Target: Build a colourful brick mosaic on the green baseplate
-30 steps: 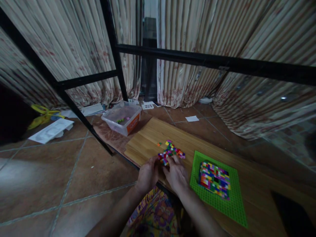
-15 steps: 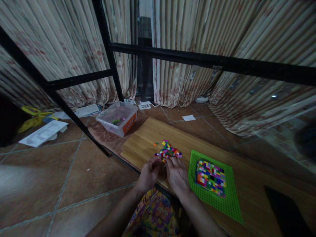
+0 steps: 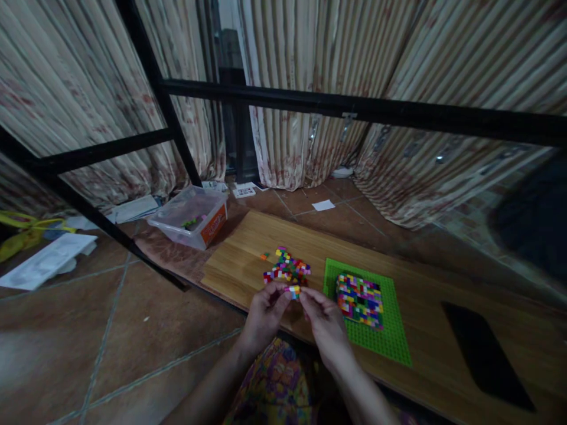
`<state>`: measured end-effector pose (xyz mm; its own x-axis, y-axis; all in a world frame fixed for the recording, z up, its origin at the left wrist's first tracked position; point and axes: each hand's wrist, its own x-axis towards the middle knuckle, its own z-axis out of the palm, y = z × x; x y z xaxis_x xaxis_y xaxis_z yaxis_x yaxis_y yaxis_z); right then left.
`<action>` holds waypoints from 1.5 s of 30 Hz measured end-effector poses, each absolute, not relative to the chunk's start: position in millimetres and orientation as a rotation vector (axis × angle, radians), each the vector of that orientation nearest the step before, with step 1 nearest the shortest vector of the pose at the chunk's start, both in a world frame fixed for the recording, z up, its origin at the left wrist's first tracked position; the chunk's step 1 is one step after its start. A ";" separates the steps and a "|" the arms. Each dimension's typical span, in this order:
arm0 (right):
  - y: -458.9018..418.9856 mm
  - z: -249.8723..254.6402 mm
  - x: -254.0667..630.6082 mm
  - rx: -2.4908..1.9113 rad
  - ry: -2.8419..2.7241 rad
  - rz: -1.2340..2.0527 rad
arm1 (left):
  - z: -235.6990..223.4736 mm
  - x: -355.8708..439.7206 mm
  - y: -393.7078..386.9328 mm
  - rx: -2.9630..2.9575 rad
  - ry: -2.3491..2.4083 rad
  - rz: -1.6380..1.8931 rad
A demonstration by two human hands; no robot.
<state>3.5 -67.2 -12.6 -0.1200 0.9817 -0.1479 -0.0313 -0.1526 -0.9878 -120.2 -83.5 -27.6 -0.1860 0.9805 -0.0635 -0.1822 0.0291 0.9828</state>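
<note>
Yellow, white and pink toy bricks (image 3: 293,290)

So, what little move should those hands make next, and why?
Perhaps squeeze the small brick cluster together: the left hand and right hand already pinch it from opposite sides, nearer the person than the brick pile. Whether its pieces are fully joined is too small to tell.

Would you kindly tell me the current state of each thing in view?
Left hand: fingers closed on small bricks
Right hand: fingers closed on the same bricks
Small bricks: held between both hands
Loose bricks: spread in a heap on the wooden board
Green baseplate: lying flat
Brick block: resting on the baseplate
Plastic box: open, a few pieces inside
Curtains: hanging, with a gap between
</note>
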 end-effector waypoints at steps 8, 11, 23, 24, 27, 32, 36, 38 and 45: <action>-72.9 -14.0 13.7 -1.182 -1.072 1.476 | -12.0 -108.8 -91.7 0.872 1.225 1.250; -75.0 -19.9 13.1 -1.169 -0.983 1.557 | -16.1 -108.9 -93.7 0.821 1.205 1.221; -67.0 -41.7 0.6 -1.293 -0.899 1.567 | -40.2 -116.9 -86.1 0.626 1.230 1.252; -68.9 -42.0 -1.3 -1.288 -0.896 1.580 | -40.9 -116.3 -87.2 0.621 1.211 1.232; -75.8 -41.7 -7.0 -1.300 -0.825 1.629 | -47.0 -114.2 -91.9 0.692 1.204 1.220; -84.6 -40.4 -13.1 -1.293 -0.744 1.650 | -55.2 -112.1 -98.3 0.810 1.262 1.303; -86.1 -41.7 -14.7 -1.270 -0.691 1.708 | -50.9 -113.0 -98.2 0.754 1.289 1.282; -81.8 -43.5 -12.9 -1.275 -0.710 1.710 | -49.4 -116.4 -94.5 0.746 1.291 1.274; -39.6 -51.8 8.9 -1.546 -1.644 0.872 | -46.9 -143.6 -62.5 1.257 1.615 1.215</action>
<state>8.9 -39.6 -51.8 -0.0359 0.9983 0.0460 0.5216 0.0580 -0.8512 -143.6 -62.5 -46.9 -0.2427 0.9701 -0.0031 0.2656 0.0696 0.9616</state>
